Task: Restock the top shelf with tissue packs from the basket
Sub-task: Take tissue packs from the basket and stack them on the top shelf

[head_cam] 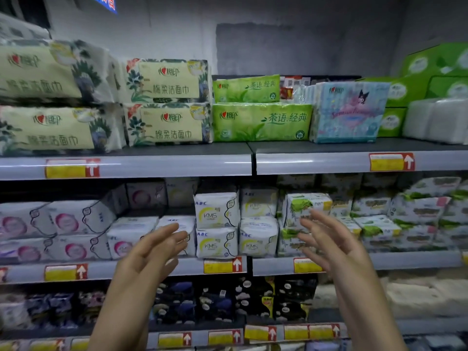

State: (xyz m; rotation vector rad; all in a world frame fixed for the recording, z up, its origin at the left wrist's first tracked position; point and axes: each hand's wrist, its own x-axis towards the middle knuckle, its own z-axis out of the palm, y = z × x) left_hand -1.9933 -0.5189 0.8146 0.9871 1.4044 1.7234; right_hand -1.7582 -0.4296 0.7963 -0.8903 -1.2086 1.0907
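The top shelf (177, 150) carries tissue packs. Two green packs lie stacked in the middle, the lower one (262, 122) larger than the upper one (247, 88). Left of them stand cream floral packs (168, 102) in stacks of two. A pale blue pack (349, 115) stands to the right of the green ones. My left hand (152, 252) and my right hand (329, 239) are both raised in front of the second shelf, palms facing each other, fingers straight and spread, holding nothing. The basket is out of view.
The second shelf (126, 271) holds white hygiene packs (216, 225), and dark packs (215, 302) fill the shelf below. Green boxes (430, 72) and white wrapped packs (435, 120) sit at the top shelf's right end. Yellow price tags (65, 169) line the shelf edges.
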